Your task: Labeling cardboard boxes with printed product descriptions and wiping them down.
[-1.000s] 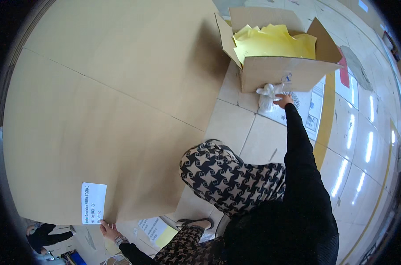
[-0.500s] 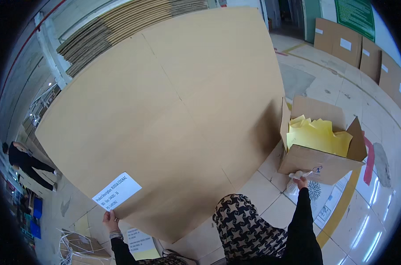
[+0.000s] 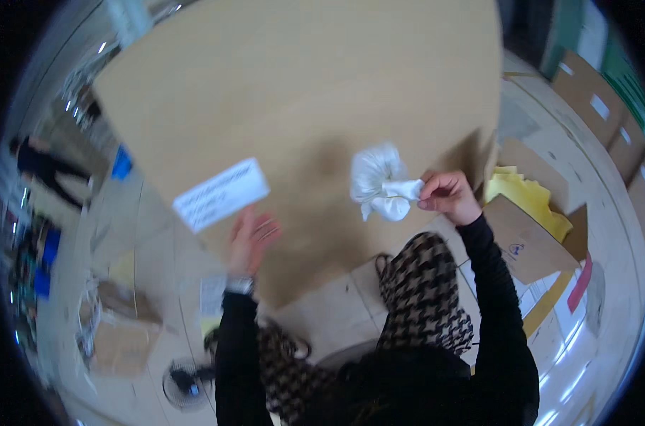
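Note:
A large brown cardboard sheet (image 3: 408, 71) fills the middle of the view, with a white printed label (image 3: 221, 195) on its lower left part. My left hand (image 3: 251, 240) is just below the label; its fingers are spread and slightly blurred, with nothing in them. In front of the cardboard, my right hand (image 3: 450, 195) pinches the twisted end of a white bunched-up cloth bundle (image 3: 379, 177). The bundle's rounded part points left, toward the label. Whether it touches the cardboard I cannot tell.
On the right stands an open carton (image 3: 525, 245) with yellow sheets (image 3: 528, 202) in it. Cardboard panels (image 3: 592, 92) lean on the far right wall. At lower left are a carton (image 3: 127, 341) with white straps and a small fan (image 3: 186, 383). A person (image 3: 49, 170) stands at far left.
My right hand has lifted the white bundle from beside the carton and brought it left, before the cardboard. My left hand has let go of the label's lower edge and opened. The view has shifted.

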Available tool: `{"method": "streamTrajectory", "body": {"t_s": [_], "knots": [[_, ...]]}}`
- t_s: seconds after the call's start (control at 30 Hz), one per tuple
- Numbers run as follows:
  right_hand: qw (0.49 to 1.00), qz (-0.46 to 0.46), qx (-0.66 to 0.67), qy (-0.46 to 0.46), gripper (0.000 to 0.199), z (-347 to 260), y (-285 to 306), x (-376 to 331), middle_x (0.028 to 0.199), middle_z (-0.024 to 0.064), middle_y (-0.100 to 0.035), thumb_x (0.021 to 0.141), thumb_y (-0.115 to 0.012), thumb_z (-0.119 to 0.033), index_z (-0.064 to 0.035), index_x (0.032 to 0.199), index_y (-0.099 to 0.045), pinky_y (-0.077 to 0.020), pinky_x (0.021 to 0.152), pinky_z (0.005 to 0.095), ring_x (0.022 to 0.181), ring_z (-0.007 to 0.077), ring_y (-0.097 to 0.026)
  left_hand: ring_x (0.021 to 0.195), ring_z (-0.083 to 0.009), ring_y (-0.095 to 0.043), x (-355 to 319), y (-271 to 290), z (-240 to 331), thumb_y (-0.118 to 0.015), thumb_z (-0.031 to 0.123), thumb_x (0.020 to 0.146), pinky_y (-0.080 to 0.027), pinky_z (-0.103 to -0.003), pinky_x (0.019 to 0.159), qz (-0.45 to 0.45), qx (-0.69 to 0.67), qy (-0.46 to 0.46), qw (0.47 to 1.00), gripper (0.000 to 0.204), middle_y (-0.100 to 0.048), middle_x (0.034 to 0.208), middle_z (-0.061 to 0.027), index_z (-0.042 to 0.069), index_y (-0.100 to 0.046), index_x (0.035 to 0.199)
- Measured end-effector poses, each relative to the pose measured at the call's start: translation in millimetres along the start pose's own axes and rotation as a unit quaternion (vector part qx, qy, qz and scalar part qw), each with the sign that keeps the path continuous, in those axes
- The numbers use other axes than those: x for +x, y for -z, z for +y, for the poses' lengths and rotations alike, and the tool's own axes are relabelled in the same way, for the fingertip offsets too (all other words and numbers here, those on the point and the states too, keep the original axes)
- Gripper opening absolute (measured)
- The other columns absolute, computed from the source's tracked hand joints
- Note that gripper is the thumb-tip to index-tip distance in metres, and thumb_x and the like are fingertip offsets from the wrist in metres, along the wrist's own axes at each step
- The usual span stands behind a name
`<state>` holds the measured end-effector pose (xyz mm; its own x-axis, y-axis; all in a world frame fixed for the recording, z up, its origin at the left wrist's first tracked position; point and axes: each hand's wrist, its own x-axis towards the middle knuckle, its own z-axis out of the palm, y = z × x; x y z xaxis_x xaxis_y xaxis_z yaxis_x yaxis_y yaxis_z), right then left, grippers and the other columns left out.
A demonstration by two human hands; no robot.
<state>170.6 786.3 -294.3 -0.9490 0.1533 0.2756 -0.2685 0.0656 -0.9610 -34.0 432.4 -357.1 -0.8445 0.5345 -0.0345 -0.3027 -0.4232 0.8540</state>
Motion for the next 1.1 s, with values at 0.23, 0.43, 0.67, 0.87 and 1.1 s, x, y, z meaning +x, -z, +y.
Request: {"method": "streamTrajectory", "body": {"t_s": [0.23, 0.43, 0.67, 0.87, 1.1], "knots": [[0.913, -0.33, -0.143, 0.19, 0.017, -23, -164, 65, 0.082, 0.0076, -0.059, 0.061, -0.056, 0.013, 0.0004, 0.07, -0.062, -0.0453, 0.077, 0.0318, 0.076, 0.0194, -0.056, 0.115, -0.0345, -0.043, -37, -14, -8, -0.055, 0.053, 0.077, -0.036, -0.045, 0.097, -0.221, -0.197, -0.017, 0.955, 0.083, -0.042, 0.124, -0.021, 0.012, -0.016, 0.138], [0.971, -0.073, 0.218, 0.061, 0.075, 35, -200, 94, 0.129, 0.0167, -0.039, 0.069, -0.069, -0.016, -0.0046, 0.132, -0.029, -0.0287, 0.101, 0.0422, 0.123, 0.0275, -0.033, 0.113, -0.0336, -0.044, -57, 24, 23, -0.058, 0.022, 0.068, -0.033, -0.042, 0.099, -0.19, -0.248, -0.06, 0.948, 0.079, -0.043, 0.124, -0.0205, 0.012, -0.02, 0.137], [0.889, -0.227, -0.264, 0.298, 0.099, 63, -259, 86, 0.138, 0.0174, -0.022, 0.056, -0.079, -0.04, -0.0118, 0.133, -0.023, -0.0163, 0.104, 0.0486, 0.13, 0.0361, -0.016, 0.115, -0.0324, -0.042, -63, 44, 48, -0.063, 0.025, 0.06, -0.031, -0.041, 0.1, -0.194, -0.168, -0.152, 0.955, 0.092, -0.039, 0.127, -0.0212, 0.015, -0.017, 0.139], [0.864, -0.178, -0.227, 0.412, 0.033, 55, -280, 96, 0.135, 0.0152, -0.031, 0.079, -0.062, -0.03, -0.0151, 0.105, -0.049, -0.0105, 0.102, 0.057, 0.127, 0.0417, -0.024, 0.116, -0.0307, -0.041, -75, 41, 53, -0.065, 0.026, 0.058, -0.032, -0.039, 0.1, -0.265, -0.192, -0.155, 0.932, 0.096, -0.038, 0.127, -0.0218, 0.014, -0.014, 0.139], [0.806, -0.104, -0.373, 0.447, 0.039, 53, -285, 63, 0.138, 0.0182, -0.025, 0.085, -0.051, -0.018, -0.0079, 0.121, -0.041, -0.0081, 0.099, 0.0615, 0.127, 0.0442, -0.019, 0.114, -0.0269, -0.044, -94, 34, 47, -0.071, 0.035, 0.06, -0.033, -0.037, 0.099, -0.295, -0.226, -0.111, 0.922, 0.096, -0.042, 0.125, -0.0184, 0.007, -0.02, 0.137]]}}
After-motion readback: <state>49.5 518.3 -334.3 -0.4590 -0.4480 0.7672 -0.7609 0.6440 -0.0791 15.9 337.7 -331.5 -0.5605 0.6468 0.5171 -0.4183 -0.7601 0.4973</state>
